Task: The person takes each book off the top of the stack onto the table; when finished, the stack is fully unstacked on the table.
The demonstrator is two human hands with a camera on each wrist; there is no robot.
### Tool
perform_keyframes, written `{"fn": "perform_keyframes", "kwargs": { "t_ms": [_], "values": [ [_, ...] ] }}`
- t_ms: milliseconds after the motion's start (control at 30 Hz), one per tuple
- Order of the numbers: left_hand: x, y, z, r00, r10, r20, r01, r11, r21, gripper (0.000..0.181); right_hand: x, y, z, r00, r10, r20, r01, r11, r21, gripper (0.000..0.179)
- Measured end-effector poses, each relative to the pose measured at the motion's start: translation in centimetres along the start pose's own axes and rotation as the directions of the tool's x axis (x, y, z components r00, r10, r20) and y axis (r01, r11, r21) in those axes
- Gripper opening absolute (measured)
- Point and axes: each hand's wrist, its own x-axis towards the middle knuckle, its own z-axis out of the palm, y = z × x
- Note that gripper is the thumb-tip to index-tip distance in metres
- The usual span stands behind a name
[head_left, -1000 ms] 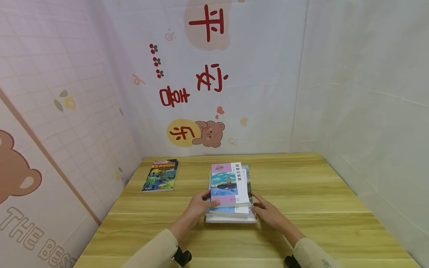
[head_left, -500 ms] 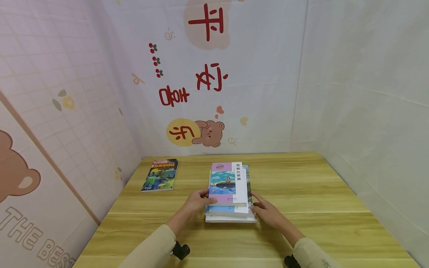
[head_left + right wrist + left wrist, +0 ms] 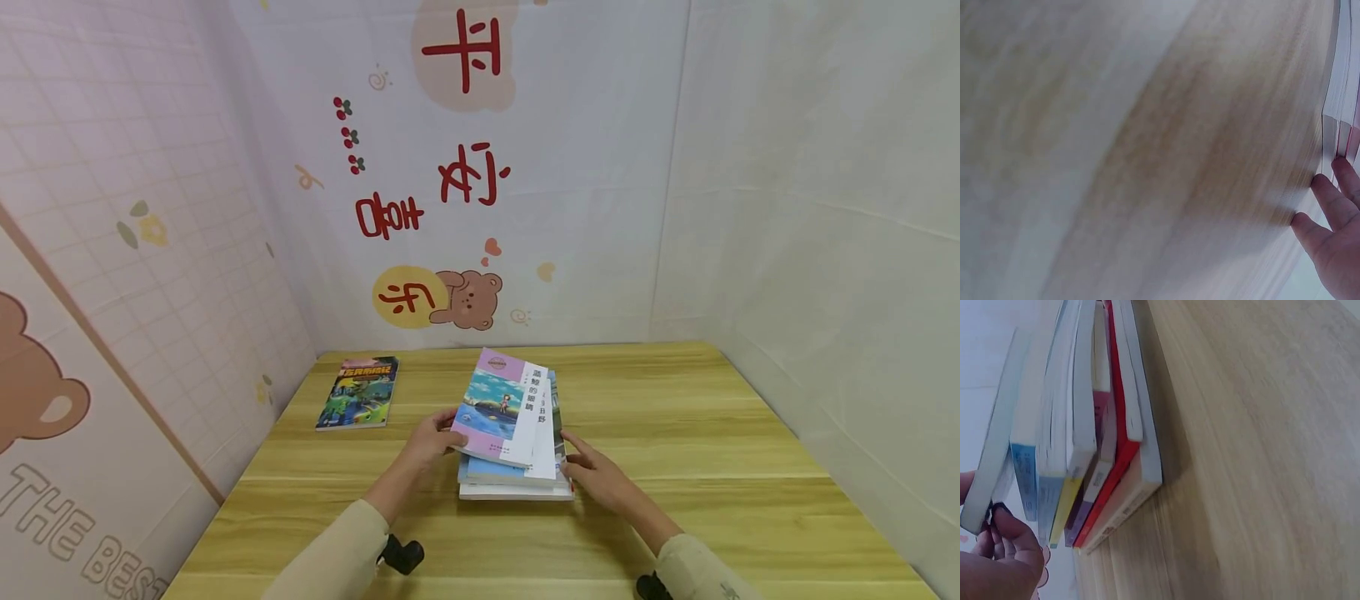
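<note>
My left hand [image 3: 431, 440] pinches the lower left corner of a thin book [image 3: 495, 408] with a pink, white and sea-blue cover. That book is tilted and turned over the top of a stack of books [image 3: 516, 492]. In the left wrist view, the pinched book [image 3: 997, 431] stands apart from the stack at its corner, thumb on one side and fingers on the other. Several spines show there, among them a light blue one [image 3: 1024, 478]. My right hand [image 3: 600, 475] touches the right side of the stack with extended fingers; the right wrist view shows fingertips [image 3: 1322, 181] against the lower books.
A colourful book [image 3: 358, 393] lies alone at the table's back left. The wooden table [image 3: 675, 433] ends at a printed white cloth wall [image 3: 585, 208] behind, with more cloth on both sides.
The pink and white book has shifted to the left, lifted at its left side and turned clockwise with my left hand. My right hand has stayed at the stack's right side.
</note>
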Motion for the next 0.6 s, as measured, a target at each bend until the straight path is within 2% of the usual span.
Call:
{"fn": "perform_keyframes", "kwargs": {
  "t_ms": [133, 400, 600],
  "values": [
    [-0.1, -0.5, -0.9, 1.0, 0.015, 0.011, -0.014, 0.998, -0.055, 0.062, 0.0, 0.0, 0.1, 1.0, -0.003, -0.007, 0.003, 1.0, 0.002, 0.062],
    [-0.9, -1.2, -2.3, 0.996, -0.005, 0.087, 0.023, 0.978, -0.207, 0.061, 0.0, 0.0, 0.2, 1.0, -0.008, -0.005, 0.008, 1.0, 0.01, 0.062],
    [-1.0, -1.6, -2.7, 0.998, 0.006, 0.06, 0.012, 0.955, -0.297, 0.061, 0.1, 0.0, 0.1, 1.0, 0.014, 0.001, -0.014, 1.0, -0.005, 0.062]
  ]
}}
